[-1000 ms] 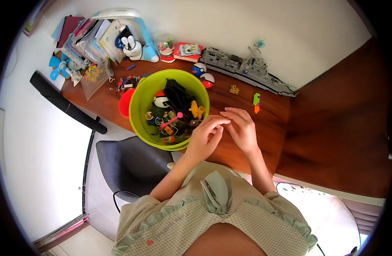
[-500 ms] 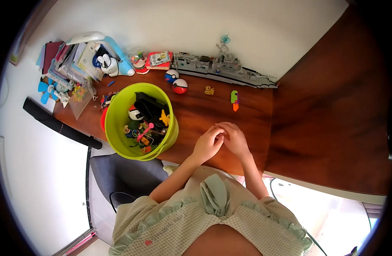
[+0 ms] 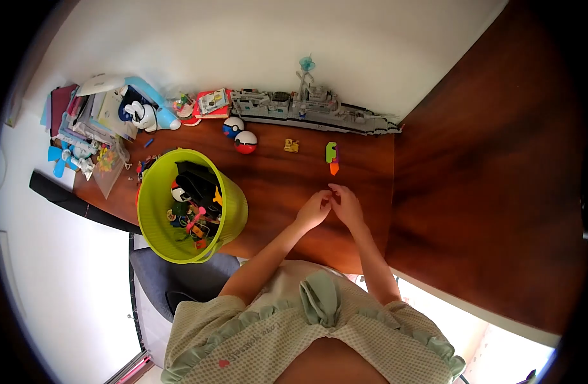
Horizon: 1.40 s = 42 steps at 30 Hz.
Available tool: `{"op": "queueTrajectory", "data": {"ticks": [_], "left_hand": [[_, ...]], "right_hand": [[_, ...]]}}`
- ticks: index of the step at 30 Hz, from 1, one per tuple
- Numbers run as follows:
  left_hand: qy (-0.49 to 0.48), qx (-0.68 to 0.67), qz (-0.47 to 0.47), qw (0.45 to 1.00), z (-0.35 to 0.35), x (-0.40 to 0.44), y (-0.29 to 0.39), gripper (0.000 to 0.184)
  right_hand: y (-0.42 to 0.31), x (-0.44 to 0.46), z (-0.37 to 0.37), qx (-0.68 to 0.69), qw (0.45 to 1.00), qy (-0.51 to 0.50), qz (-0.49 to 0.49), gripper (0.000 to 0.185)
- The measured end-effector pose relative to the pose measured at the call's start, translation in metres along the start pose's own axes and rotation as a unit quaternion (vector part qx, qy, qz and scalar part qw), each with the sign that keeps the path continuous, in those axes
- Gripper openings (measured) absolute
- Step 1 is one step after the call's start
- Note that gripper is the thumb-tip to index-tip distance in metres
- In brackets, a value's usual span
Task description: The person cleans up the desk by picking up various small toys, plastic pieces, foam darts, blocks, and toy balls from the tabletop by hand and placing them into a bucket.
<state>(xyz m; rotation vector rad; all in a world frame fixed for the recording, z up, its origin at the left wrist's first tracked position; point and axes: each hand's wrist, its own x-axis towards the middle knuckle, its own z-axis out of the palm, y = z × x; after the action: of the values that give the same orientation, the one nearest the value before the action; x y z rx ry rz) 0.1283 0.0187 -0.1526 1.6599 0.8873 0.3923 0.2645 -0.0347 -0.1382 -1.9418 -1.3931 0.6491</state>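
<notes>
My left hand (image 3: 314, 210) and my right hand (image 3: 347, 207) are held close together above the front part of the wooden desk. Their curled fingers meet at the tips, and whatever they may hold between them is hidden or too small to see. Just beyond the fingertips lies a small green, purple and orange toy (image 3: 332, 158) shaped like a knife. A small golden figure (image 3: 291, 145) sits to its left. To the left of my hands stands a yellow-green bucket (image 3: 235, 211) with mixed toys inside, among them a pink piece (image 3: 195, 219) and black parts (image 3: 198, 182).
Along the wall stands a grey toy-brick warship (image 3: 307, 110). Two toy balls, one blue and white (image 3: 233, 127), one red and white (image 3: 245, 142), lie before it. Books (image 3: 99, 112), a lamp (image 3: 154, 102) and a small blue fan (image 3: 63, 159) crowd the left end. A dark chair (image 3: 172, 275) is below.
The view has shifted, so the desk things appear lower and further left. My hands have drawn slightly apart, from overlapping fingers to touching fingertips.
</notes>
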Motion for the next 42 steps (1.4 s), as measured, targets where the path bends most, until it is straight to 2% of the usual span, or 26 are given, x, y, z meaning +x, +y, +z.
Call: {"op": "queueTrajectory", "data": {"ticks": [4, 7, 10, 13, 19, 22, 25, 28, 31, 35, 38, 39, 42], "left_hand": [[0.034, -0.056, -0.043, 0.997, 0.018, 0.026, -0.022, 0.052], [0.064, -0.049, -0.028, 0.996, 0.023, 0.046, -0.031, 0.058], [0.093, -0.041, -0.051, 0.993, 0.024, 0.068, -0.034, 0.059], [0.103, -0.024, -0.039, 0.994, 0.018, 0.083, -0.032, 0.060], [0.097, 0.030, -0.009, 0.995, 0.012, 0.098, -0.034, 0.060], [0.056, 0.070, -0.019, 0.996, 0.008, 0.100, -0.037, 0.060], [0.066, 0.111, 0.015, 0.991, 0.010, 0.099, -0.041, 0.059], [0.042, 0.135, 0.004, 0.990, 0.011, 0.096, -0.040, 0.061], [0.068, 0.035, -0.025, 0.997, 0.013, 0.091, -0.043, 0.068], [0.125, -0.014, -0.028, 0.992, 0.007, 0.085, -0.048, 0.073], [0.148, -0.086, -0.040, 0.984, 0.000, 0.077, -0.057, 0.072], [0.160, -0.138, -0.017, 0.977, -0.001, 0.075, -0.059, 0.067], [0.099, -0.255, -0.090, 0.957, -0.017, 0.054, -0.029, 0.062]], "right_hand": [[0.015, 0.021, 0.004, -0.098, 0.993, 0.018, 0.060, 0.040], [0.018, 0.038, 0.004, -0.120, 0.984, -0.010, 0.135, 0.051], [0.026, 0.053, 0.012, -0.127, 0.983, 0.027, 0.127, 0.059], [0.024, 0.069, 0.011, -0.108, 0.983, 0.006, 0.149, 0.066], [0.038, 0.091, 0.028, -0.150, 0.985, 0.023, 0.082, 0.073], [0.034, 0.099, 0.031, -0.181, 0.977, 0.022, 0.110, 0.076], [0.041, 0.103, 0.038, -0.189, 0.974, 0.039, 0.116, 0.067], [0.044, 0.109, 0.038, -0.181, 0.973, 0.012, 0.140, 0.055], [0.047, 0.104, 0.036, -0.131, 0.977, -0.036, 0.164, 0.052], [0.059, 0.079, 0.039, -0.065, 0.993, -0.028, 0.093, 0.050], [0.060, 0.053, 0.042, -0.023, 0.999, -0.023, 0.041, 0.049], [0.045, 0.044, 0.030, 0.010, 0.999, -0.036, 0.035, 0.049], [0.021, 0.023, 0.013, 0.073, 0.996, -0.051, 0.018, 0.049]]}}
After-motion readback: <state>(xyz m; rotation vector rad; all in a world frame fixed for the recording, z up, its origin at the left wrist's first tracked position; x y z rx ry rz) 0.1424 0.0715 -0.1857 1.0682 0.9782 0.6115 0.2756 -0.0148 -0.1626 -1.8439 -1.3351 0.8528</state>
